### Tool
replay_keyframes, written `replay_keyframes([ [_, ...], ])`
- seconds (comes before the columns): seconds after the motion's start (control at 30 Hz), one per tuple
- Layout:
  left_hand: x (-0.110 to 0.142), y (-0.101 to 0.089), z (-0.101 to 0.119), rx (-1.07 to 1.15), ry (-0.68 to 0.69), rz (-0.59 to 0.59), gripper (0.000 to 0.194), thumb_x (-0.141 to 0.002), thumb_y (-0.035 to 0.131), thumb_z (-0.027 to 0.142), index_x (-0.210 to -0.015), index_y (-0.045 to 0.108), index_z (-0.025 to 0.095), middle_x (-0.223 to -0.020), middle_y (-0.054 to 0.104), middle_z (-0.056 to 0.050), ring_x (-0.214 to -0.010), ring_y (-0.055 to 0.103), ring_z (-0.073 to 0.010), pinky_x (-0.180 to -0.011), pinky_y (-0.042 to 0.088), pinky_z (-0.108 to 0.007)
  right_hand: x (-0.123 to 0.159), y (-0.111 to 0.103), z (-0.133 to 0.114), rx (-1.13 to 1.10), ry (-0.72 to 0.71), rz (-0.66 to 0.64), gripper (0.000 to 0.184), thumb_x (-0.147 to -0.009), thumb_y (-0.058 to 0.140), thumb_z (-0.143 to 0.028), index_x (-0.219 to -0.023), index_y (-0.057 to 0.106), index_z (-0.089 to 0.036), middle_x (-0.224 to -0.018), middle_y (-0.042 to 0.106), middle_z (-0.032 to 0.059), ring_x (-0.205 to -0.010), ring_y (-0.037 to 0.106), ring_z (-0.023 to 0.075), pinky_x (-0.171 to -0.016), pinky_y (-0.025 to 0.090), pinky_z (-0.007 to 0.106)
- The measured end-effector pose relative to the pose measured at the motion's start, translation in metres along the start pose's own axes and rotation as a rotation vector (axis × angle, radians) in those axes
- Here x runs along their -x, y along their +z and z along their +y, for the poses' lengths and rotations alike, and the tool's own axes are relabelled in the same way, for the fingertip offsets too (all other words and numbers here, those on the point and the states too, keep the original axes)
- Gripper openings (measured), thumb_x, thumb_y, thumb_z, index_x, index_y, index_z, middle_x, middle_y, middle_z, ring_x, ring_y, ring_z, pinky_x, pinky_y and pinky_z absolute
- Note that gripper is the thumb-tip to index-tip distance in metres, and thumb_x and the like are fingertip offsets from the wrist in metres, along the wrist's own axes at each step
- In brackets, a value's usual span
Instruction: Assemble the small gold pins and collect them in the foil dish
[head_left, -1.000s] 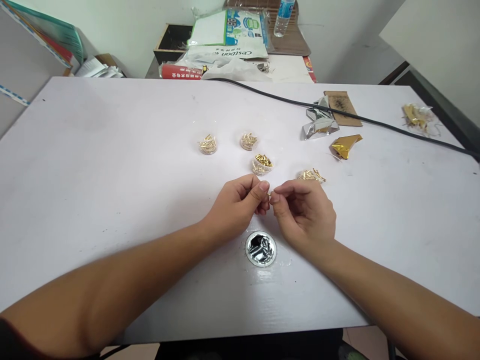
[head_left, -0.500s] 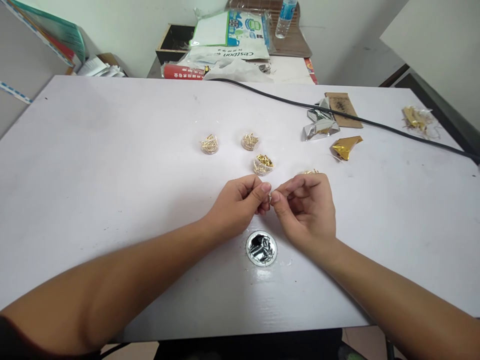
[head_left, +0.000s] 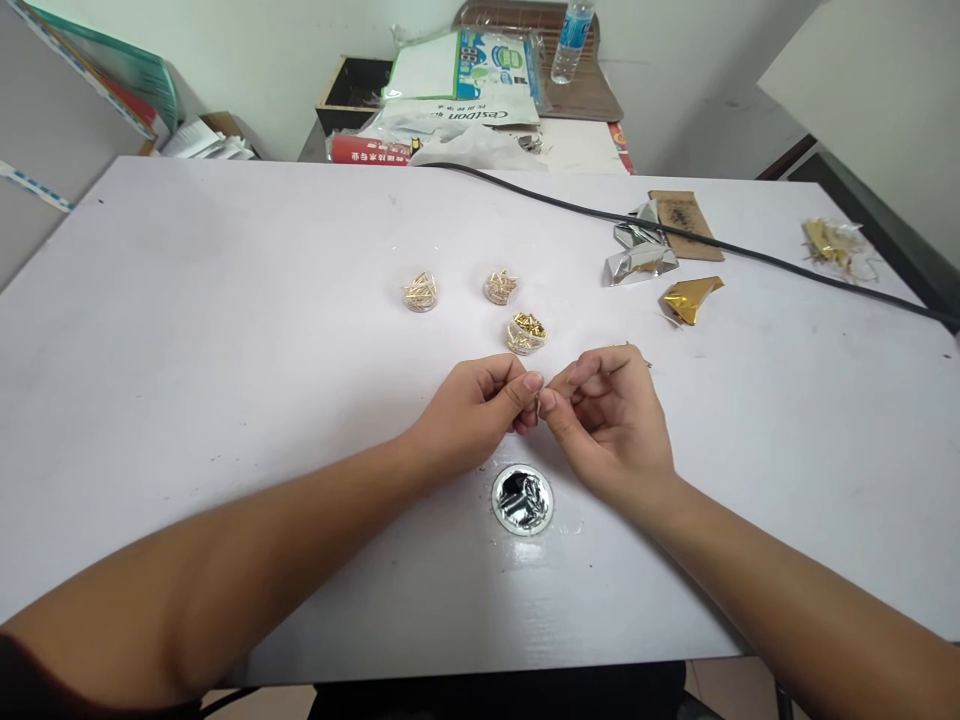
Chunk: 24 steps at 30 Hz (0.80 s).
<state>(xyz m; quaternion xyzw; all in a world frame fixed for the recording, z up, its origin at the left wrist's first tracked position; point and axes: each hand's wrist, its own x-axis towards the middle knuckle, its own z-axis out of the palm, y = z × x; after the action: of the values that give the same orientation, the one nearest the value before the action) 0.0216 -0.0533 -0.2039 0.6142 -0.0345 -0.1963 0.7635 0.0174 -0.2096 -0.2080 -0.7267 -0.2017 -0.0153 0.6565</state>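
Observation:
My left hand [head_left: 480, 412] and my right hand [head_left: 609, 418] meet fingertip to fingertip above the white table [head_left: 225, 330]. Both are pinched closed on a tiny gold piece between them, too small to name. Just below them lies a round silver dish [head_left: 523, 499] holding dark metal bits. Beyond the hands sit three small clear dishes of gold pins: one [head_left: 419, 292] at the left, one [head_left: 499, 286] in the middle, one [head_left: 526, 332] nearest my left fingers. A further heap of gold pins [head_left: 639, 352] is mostly hidden behind my right hand.
A black cable [head_left: 675, 232] crosses the table's far right. Silver foil packets [head_left: 639, 250], a gold foil packet [head_left: 690, 297], a brown card [head_left: 684, 210] and a clear bag of gold parts [head_left: 832, 243] lie at the right. Bags, boxes and a water bottle [head_left: 568, 38] crowd the bench behind.
Both hands stay pinched together with only slight finger movement. My right hand has shifted a little and now covers more of the gold pin heap behind it.

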Motion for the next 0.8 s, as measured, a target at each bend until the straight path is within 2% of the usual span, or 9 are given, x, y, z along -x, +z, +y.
replay_keyframes([
  [0.1,0.001,-0.001,0.001,-0.041,-0.002,0.002,0.038,-0.084,0.072,0.042,-0.067,0.053,0.014,-0.062,0.057,0.002,-0.06,0.051,-0.008,-0.062,0.045,-0.022,-0.001,-0.003,-0.002,-0.044,0.042,-0.036,0.023,-0.093,0.06,-0.014,-0.096,0.039,-0.025,-0.072,0.058,-0.006,-0.062,0.063,0.0088,-0.054,0.053,0.02],
  [0.27,0.002,-0.002,0.001,-0.091,0.034,0.01,0.038,-0.084,0.071,0.043,-0.066,0.054,0.015,-0.062,0.057,0.002,-0.059,0.051,-0.0091,-0.061,0.045,-0.024,-0.003,-0.008,-0.003,-0.081,0.115,-0.083,0.026,-0.093,0.065,-0.029,-0.096,0.04,-0.025,-0.077,0.056,-0.0048,-0.065,0.065,0.0102,-0.06,0.057,0.024],
  [0.43,0.004,-0.001,0.001,-0.148,0.044,0.017,0.041,-0.087,0.067,0.049,-0.067,0.056,0.015,-0.064,0.058,0.0,-0.06,0.052,-0.01,-0.061,0.046,-0.024,-0.003,-0.012,-0.002,-0.063,0.136,-0.094,0.03,-0.092,0.066,-0.038,-0.095,0.039,-0.025,-0.074,0.052,-0.0054,-0.063,0.063,0.0108,-0.056,0.054,0.024],
  [0.63,0.003,0.002,0.002,-0.126,0.04,0.04,0.042,-0.084,0.07,0.048,-0.063,0.051,0.016,-0.059,0.055,0.001,-0.058,0.05,-0.0095,-0.058,0.044,-0.024,-0.001,-0.006,-0.001,-0.139,0.101,-0.104,0.026,-0.094,0.064,-0.028,-0.094,0.038,-0.025,-0.073,0.056,-0.0051,-0.065,0.065,0.0115,-0.059,0.056,0.026],
  [0.8,0.003,0.004,0.001,-0.092,0.045,0.07,0.045,-0.084,0.069,0.052,-0.066,0.051,0.016,-0.06,0.055,0.002,-0.059,0.05,-0.0093,-0.06,0.045,-0.024,0.0,0.0,-0.001,-0.092,0.062,-0.014,0.025,-0.093,0.063,-0.021,-0.091,0.038,-0.025,-0.072,0.055,-0.0057,-0.06,0.06,0.0095,-0.052,0.05,0.022],
])
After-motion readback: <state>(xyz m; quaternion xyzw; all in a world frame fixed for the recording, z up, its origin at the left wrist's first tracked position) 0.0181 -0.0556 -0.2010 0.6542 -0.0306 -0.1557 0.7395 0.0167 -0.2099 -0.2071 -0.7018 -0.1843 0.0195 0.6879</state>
